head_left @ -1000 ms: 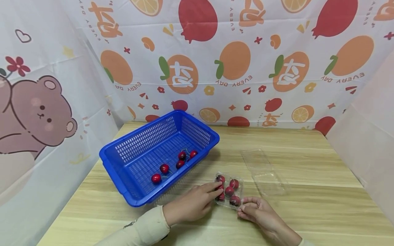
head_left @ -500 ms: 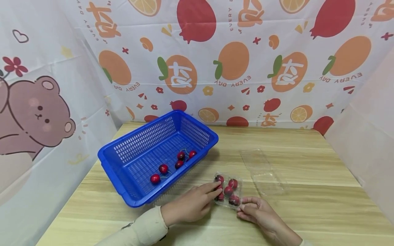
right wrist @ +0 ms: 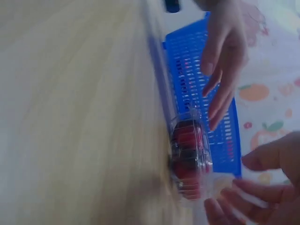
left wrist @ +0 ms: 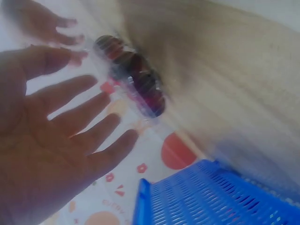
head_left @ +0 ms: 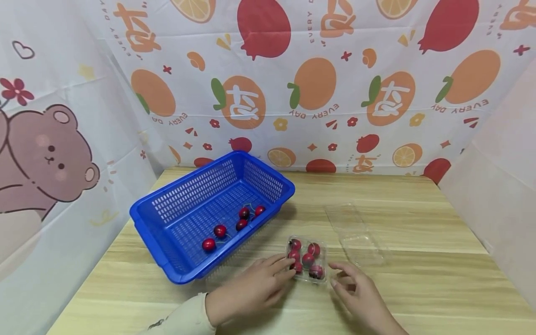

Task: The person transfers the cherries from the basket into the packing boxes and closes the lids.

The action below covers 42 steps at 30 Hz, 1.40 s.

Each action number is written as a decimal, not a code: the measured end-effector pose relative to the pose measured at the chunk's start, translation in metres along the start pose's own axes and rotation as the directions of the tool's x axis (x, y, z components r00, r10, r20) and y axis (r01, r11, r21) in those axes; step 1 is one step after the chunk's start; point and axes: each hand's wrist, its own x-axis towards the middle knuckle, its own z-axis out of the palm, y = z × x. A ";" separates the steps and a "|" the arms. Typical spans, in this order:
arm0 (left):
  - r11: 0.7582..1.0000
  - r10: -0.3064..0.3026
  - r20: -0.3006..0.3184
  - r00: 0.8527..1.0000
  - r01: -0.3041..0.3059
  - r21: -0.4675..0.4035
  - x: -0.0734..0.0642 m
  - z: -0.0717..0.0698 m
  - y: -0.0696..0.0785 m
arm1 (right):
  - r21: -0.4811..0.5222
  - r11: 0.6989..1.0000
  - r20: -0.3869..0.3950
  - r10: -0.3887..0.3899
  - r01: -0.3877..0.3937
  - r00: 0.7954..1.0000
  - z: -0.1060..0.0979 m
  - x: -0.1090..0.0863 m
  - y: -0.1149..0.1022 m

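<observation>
Six cherries (head_left: pixel 308 259) show in the clear box (head_left: pixel 305 278), which sits on the front part of the worktop (head_left: pixel 418 232), just off the near long rim of the blue basket (head_left: pixel 188 232). Neither hand grips anything: the left hand (head_left: pixel 255 286) reaches its straight fingers to the box's left edge, contact hard to tell, and the right hand (head_left: pixel 358 291), thumb and forefinger parted, is just beside the right edge. The step looks like settling the filled box; light, even fingertip pressure along the rim would suit, since thin plastic may flex or slide. Toward the worktop's right edge there is room, past the flat clear tray (head_left: pixel 356 237); leftward the basket narrows it. The worktop's front edge is out of the head view.
</observation>
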 end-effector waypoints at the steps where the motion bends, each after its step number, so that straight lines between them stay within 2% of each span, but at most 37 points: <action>1: 1.000 0.000 0.019 1.000 0.000 0.010 -0.001 -0.002 0.002 | -0.085 0.995 -0.021 -0.061 0.059 0.998 0.002 -0.002 -0.002; 3: 1.000 -0.002 0.054 0.999 0.001 0.028 -0.003 -0.005 0.004 | -0.240 0.953 -0.026 -0.196 0.184 0.980 0.005 -0.004 -0.005; 5: 0.999 -0.002 0.075 0.997 -0.001 0.038 -0.004 -0.007 0.005 | -0.359 0.893 -0.002 -0.292 0.272 0.956 0.008 -0.005 -0.006; 7: 0.999 -0.001 0.084 0.996 -0.003 0.044 -0.004 -0.008 0.005 | -0.431 0.844 0.022 -0.344 0.320 0.939 0.010 -0.005 -0.007; 9: 0.999 0.004 0.084 0.996 -0.008 0.047 -0.003 -0.008 0.005 | -0.454 0.824 0.049 -0.358 0.340 0.933 0.010 -0.005 -0.007; 16: 1.000 0.007 0.093 0.996 -0.008 0.006 0.001 -0.005 0.003 | -0.461 0.830 0.140 -0.282 0.314 0.949 0.007 0.003 -0.006; 23: 0.999 -0.032 0.133 0.991 0.034 -0.012 0.010 0.000 0.000 | -0.443 0.845 0.187 -0.239 0.299 0.953 0.005 0.015 -0.002; 31: 0.997 -0.066 0.147 0.987 0.070 -0.020 0.021 0.004 -0.006 | -0.420 0.842 0.225 -0.264 0.338 0.938 0.004 0.030 0.003; 38: 0.989 -0.138 0.161 0.977 0.145 -0.029 0.029 0.006 -0.009 | -0.393 0.863 0.252 -0.231 0.318 0.940 0.006 0.038 0.008; 42: 0.985 -0.154 0.159 0.975 0.165 -0.057 0.032 0.006 -0.010 | -0.380 0.868 0.229 -0.248 0.321 0.941 0.005 0.041 0.007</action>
